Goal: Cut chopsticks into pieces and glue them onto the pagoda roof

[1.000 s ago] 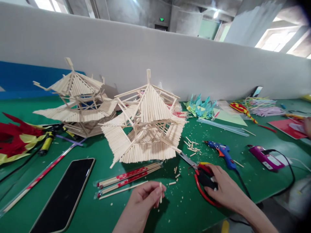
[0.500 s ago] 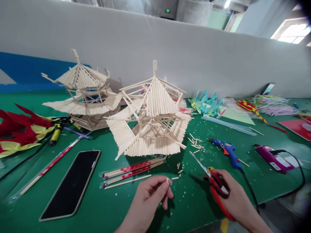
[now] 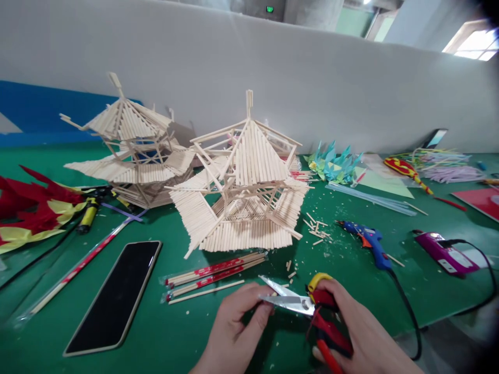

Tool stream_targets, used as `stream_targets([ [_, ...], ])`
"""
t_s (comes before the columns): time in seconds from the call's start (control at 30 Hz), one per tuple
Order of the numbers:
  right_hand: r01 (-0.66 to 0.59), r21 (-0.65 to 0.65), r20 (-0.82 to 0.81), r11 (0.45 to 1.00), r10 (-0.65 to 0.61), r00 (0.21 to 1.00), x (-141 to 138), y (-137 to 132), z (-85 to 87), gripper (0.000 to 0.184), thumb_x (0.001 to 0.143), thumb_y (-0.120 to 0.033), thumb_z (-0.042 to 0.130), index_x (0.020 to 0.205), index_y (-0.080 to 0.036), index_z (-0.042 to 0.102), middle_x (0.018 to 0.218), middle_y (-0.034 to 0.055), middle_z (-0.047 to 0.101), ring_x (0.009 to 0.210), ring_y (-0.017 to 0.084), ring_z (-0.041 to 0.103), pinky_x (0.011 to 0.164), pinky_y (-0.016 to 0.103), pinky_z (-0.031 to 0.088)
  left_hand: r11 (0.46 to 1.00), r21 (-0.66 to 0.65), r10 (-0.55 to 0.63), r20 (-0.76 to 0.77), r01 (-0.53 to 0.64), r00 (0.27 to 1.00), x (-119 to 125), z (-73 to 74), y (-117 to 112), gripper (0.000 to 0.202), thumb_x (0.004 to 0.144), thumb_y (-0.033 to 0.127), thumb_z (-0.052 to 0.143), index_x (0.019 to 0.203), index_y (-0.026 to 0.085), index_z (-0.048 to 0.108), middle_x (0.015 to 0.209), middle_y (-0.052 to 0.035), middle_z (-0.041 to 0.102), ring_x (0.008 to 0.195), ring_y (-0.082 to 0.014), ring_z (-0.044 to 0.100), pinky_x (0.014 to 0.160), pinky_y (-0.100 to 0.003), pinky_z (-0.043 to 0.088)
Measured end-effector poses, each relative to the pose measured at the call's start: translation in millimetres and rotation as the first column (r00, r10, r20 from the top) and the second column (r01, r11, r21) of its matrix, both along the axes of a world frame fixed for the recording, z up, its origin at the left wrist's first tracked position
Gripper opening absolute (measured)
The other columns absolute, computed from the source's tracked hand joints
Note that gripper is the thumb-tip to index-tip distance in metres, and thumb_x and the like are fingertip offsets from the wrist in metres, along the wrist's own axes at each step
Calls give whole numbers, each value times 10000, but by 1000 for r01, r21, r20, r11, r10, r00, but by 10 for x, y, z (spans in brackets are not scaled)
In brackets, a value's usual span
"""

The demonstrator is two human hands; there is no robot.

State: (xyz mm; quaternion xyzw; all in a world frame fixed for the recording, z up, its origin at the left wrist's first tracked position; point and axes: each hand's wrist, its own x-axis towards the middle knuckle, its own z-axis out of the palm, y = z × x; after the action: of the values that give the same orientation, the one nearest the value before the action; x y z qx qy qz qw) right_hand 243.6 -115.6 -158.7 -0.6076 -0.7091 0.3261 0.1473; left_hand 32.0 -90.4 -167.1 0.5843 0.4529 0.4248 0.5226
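My left hand [image 3: 239, 324] pinches a short piece of wooden stick [image 3: 274, 294], mostly hidden by the fingers and the scissor blades. Red-and-black scissors [image 3: 298, 304] with a yellow part are in my right hand [image 3: 356, 327], their blades apart around the fingertips of my left hand. Just beyond the hands stands a pagoda model of wooden sticks [image 3: 245, 234], its upper roof covered on the front face and bare framing at the sides. Wrapped stick bundles [image 3: 218, 270] and a single loose stick [image 3: 206, 292] lie between the model and my left hand.
A phone [image 3: 115, 298] lies at left, near a second pagoda model [image 3: 134, 171]. Cut stick scraps [image 3: 315, 227] are scattered right of the front model. A blue glue gun [image 3: 366, 241] and a purple power strip [image 3: 446, 253] with cords lie further right.
My right hand has moved left with the scissors, bringing the blades up to my left fingertips. My left hand keeps its pinch at nearly the same place. The view has shifted slightly.
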Motion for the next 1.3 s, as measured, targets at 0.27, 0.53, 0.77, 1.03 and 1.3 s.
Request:
stream_targets([
  [0.27,4,-30,-21,1000,-5,1000,-74,39,39,533,567,-208,607,1048,-218,377,954,46,601,806,178,588,714,297,457,993,116,-1,-67,9,998,-33,7,28,259,725,65,528,772,265,685,693,0,641,656,-150,581,626,-188,423],
  [0.53,-69,-64,35,996,71,997,-57,12,-21,514,583,-251,592,1057,-182,408,976,79,607,830,191,580,717,293,460,993,116,19,-109,-6,994,-51,-37,30,274,732,77,529,803,284,694,740,-9,662,702,-168,596,643,-198,422],
  [0.77,-76,-90,54,993,81,995,-124,31,-47,348,602,-273,579,918,-198,453,793,42,626,632,154,569,564,253,447,993,112,36,-105,-24,994,-56,-9,16,261,726,75,546,779,280,700,728,-10,664,696,-168,600,651,-199,423],
  [1.03,-35,16,125,999,33,992,-141,-12,-247,290,579,-267,584,830,-226,443,760,32,627,568,141,551,500,226,399,993,110,-18,-142,34,990,-67,-4,43,254,760,112,525,817,279,708,715,-24,654,684,-175,580,652,-222,421],
  [1.3,-37,-96,77,995,44,996,-134,28,-198,184,663,-297,515,796,-232,406,682,-6,580,566,135,517,530,234,420,998,-8,58,-58,-59,997,-44,54,44,144,736,171,573,727,220,709,590,-15,575,563,-144,532,537,-204,406],
])
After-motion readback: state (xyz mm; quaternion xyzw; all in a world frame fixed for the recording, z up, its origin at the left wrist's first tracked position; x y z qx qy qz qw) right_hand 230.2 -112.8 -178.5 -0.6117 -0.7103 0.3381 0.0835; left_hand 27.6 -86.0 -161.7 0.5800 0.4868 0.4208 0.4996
